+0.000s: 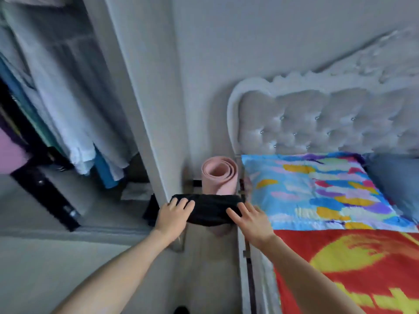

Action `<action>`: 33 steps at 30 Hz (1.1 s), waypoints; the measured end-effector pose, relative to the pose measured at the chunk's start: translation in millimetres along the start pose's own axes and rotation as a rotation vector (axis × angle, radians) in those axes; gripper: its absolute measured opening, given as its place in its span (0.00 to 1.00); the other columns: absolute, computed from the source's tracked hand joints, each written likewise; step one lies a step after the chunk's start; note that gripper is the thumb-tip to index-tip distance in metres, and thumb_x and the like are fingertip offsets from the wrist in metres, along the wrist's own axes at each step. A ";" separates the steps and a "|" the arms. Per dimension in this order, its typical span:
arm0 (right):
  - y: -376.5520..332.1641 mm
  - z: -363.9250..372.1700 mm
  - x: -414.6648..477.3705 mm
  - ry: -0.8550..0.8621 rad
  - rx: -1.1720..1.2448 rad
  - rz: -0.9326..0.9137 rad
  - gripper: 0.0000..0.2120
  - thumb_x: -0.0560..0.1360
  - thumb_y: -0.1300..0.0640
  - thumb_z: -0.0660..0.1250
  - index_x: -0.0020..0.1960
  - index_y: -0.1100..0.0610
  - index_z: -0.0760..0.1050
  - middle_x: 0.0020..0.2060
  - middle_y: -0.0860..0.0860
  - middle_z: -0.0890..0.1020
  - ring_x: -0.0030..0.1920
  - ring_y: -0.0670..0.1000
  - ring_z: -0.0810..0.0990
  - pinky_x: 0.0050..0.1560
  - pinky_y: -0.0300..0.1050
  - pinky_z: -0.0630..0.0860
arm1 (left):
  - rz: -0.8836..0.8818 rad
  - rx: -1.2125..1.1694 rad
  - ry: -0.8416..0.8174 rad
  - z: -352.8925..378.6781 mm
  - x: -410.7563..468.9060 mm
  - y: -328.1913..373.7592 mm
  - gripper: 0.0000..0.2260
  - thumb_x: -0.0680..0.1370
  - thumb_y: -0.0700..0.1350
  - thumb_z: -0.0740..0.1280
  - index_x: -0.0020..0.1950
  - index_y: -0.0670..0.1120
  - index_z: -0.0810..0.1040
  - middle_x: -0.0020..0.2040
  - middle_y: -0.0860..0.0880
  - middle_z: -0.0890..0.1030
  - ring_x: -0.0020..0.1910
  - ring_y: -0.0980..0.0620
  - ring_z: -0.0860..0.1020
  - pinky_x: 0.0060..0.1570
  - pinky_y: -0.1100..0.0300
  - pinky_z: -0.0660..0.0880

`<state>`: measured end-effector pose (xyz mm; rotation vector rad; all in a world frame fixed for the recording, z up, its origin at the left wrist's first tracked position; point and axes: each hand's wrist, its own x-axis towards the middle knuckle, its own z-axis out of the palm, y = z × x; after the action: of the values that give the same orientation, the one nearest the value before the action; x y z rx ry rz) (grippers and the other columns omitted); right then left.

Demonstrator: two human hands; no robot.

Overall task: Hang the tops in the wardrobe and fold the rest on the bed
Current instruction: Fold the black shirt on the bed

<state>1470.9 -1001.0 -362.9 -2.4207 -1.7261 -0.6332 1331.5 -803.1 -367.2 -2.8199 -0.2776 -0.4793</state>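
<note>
Two bare forearms rise from the bottom edge of the frame, one on each side of a narrow strip of pale floor point(204, 273) that runs between the wardrobe point(145, 109) on the left and the bed point(260, 291) on the right. At centre frame the left hand point(174, 215) curls its fingers over the left end of one folded black garment point(208, 210). The right hand point(250, 220) lays straight, spread fingers on the garment's right end; its thumb is hidden. The garment is held off the floor between them as a dark band across the strip. Its left end is near the wardrobe's white post and its right end just beside the bed's side edge.

Just behind the garment one pink rolled mat point(218, 175) stands upright in the corner by the wall. On the bed a red and yellow blanket point(340, 268) fills the lower right. Beyond it lie one multicoloured cover point(317, 191) and one blue pillow point(396, 184) at the right edge, backed by a tufted grey headboard point(317, 128). In the upper left, hanging clothes point(68, 98), white and blue, fill the open wardrobe, too blurred to count.
</note>
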 end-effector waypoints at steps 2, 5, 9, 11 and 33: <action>-33.4 -8.5 39.7 0.037 0.002 -0.089 0.19 0.61 0.60 0.54 0.52 0.54 0.66 0.33 0.53 0.78 0.30 0.54 0.78 0.22 0.39 0.70 | -0.154 0.008 -0.050 -14.2 -31.2 -38.8 0.26 0.48 0.33 0.77 0.45 0.42 0.81 0.37 0.45 0.80 0.30 0.44 0.77 0.23 0.58 0.72; -67.2 -6.7 80.3 0.017 -0.024 -0.255 0.31 0.52 0.60 0.72 0.53 0.54 0.68 0.35 0.54 0.78 0.32 0.55 0.78 0.23 0.41 0.70 | -0.270 -0.015 -0.075 -19.1 -63.3 -80.9 0.30 0.43 0.34 0.78 0.44 0.43 0.82 0.36 0.46 0.80 0.30 0.45 0.77 0.23 0.58 0.72; -132.4 7.3 136.7 -0.023 -0.019 -0.366 0.33 0.49 0.62 0.72 0.54 0.54 0.68 0.35 0.52 0.77 0.35 0.53 0.72 0.23 0.39 0.67 | -0.315 0.001 -0.082 -14.7 -114.3 -149.3 0.28 0.44 0.35 0.78 0.44 0.44 0.82 0.35 0.47 0.79 0.30 0.46 0.77 0.23 0.60 0.72; -173.8 18.5 162.0 -0.071 -0.007 -0.422 0.34 0.48 0.62 0.71 0.54 0.54 0.68 0.35 0.51 0.77 0.33 0.52 0.75 0.23 0.38 0.67 | -0.307 0.063 -0.050 -9.1 -139.7 -189.0 0.20 0.53 0.34 0.72 0.43 0.44 0.81 0.33 0.47 0.78 0.28 0.46 0.76 0.21 0.60 0.72; -363.0 250.6 331.7 -0.527 0.270 -0.320 0.44 0.39 0.57 0.79 0.53 0.53 0.67 0.35 0.49 0.79 0.33 0.50 0.79 0.22 0.36 0.71 | -0.360 -0.108 -0.249 211.2 -216.2 -433.5 0.18 0.56 0.39 0.63 0.44 0.47 0.73 0.31 0.48 0.75 0.29 0.45 0.77 0.22 0.60 0.69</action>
<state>1293.8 -501.7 -517.9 -2.2632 -2.2393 0.2442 1093.7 -362.2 -535.5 -2.9428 -0.8431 -0.2147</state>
